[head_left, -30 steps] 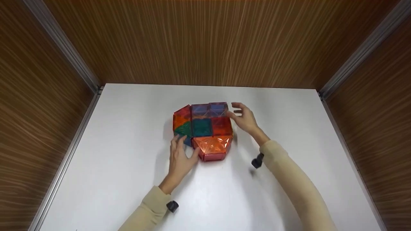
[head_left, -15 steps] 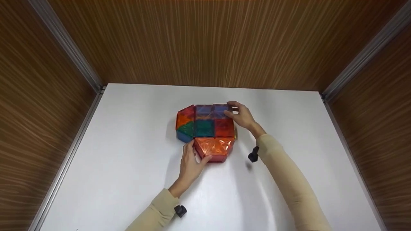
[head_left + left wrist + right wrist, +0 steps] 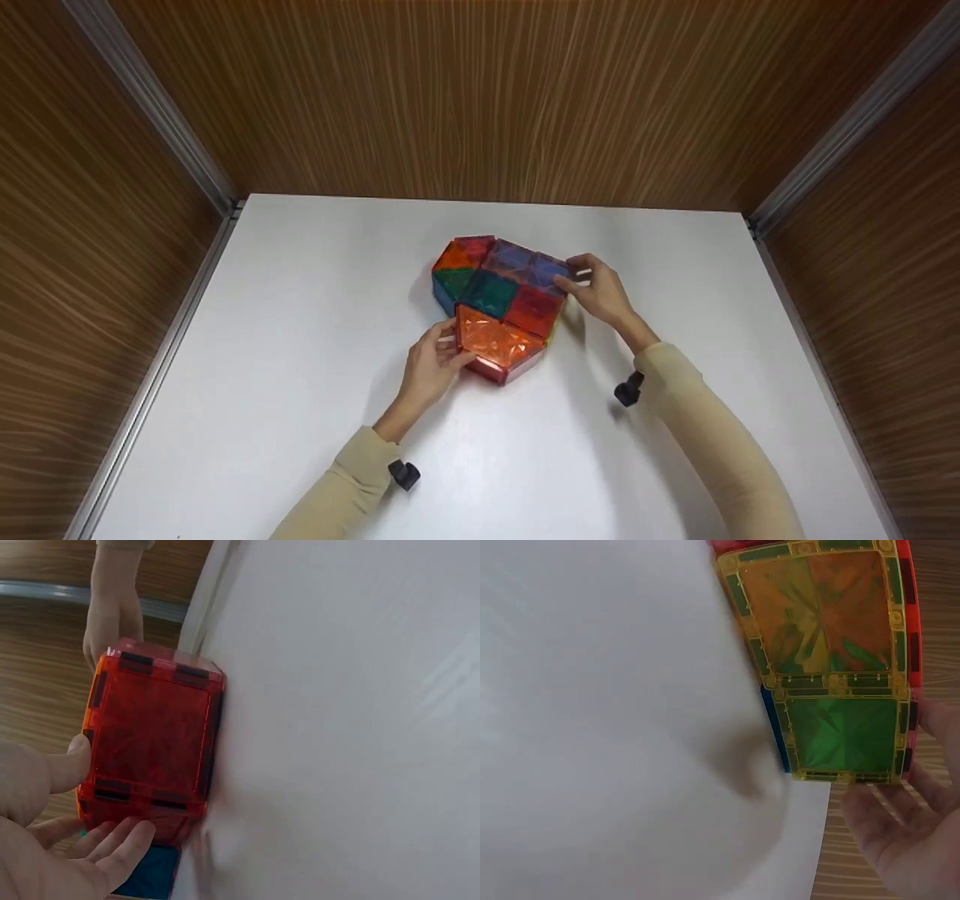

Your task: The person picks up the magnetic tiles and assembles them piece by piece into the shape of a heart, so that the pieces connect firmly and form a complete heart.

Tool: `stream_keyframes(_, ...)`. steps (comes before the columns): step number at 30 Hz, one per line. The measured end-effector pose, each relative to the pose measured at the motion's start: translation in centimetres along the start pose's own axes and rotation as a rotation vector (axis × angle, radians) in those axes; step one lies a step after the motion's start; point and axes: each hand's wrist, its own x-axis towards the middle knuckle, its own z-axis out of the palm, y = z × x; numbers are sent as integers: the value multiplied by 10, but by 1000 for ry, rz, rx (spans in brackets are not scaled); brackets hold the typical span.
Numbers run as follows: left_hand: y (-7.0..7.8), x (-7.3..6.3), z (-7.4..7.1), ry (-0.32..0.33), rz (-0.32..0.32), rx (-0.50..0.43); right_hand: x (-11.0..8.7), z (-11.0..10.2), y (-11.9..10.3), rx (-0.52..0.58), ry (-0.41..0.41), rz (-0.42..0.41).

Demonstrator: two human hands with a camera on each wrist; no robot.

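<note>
A flat, box-like structure of translucent magnetic tiles (image 3: 491, 295) sits turned at an angle on the white table. Orange, red, teal, green and purple-blue tiles form its top. My left hand (image 3: 431, 367) grips its near left corner, thumb at the orange part's front edge and fingers along the side. In the left wrist view, that hand's thumb and fingers border a red square side tile (image 3: 154, 731). My right hand (image 3: 604, 296) holds the far right corner, thumb on top and fingers behind. Yellow-framed side tiles (image 3: 844, 735) face the right wrist camera.
The white tabletop (image 3: 300, 315) surrounds the structure. Wood-grain panels (image 3: 480, 97) stand at the back and both sides, with metal rails (image 3: 150, 105) at the corners. A black wrist device (image 3: 405, 475) hangs at each sleeve.
The tile structure has turned clockwise and shifted slightly right between my hands. My right hand, apart from it a second ago, has closed on its corner and moved right and nearer.
</note>
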Motion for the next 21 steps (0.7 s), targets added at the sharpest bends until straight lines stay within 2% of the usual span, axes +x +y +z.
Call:
stream_keyframes(5,-4,6,-10,17,40,-30,-25,-5,1,-43,44,29)
stream_keyframes(11,-8,5,-9,105,-7,-12,-44,-15,1,-104,-12,81)
stream_keyframes(14,-6,-6,-1,158,-30,-19,-40,-21,-1,-128,-50,89)
stream_keyframes(16,-4,-15,6,170,-43,-37,-32,-23,-4,-119,-71,90)
stream_keyframes(21,2,-34,24,150,-76,-116,-4,-18,-8,-25,-114,75)
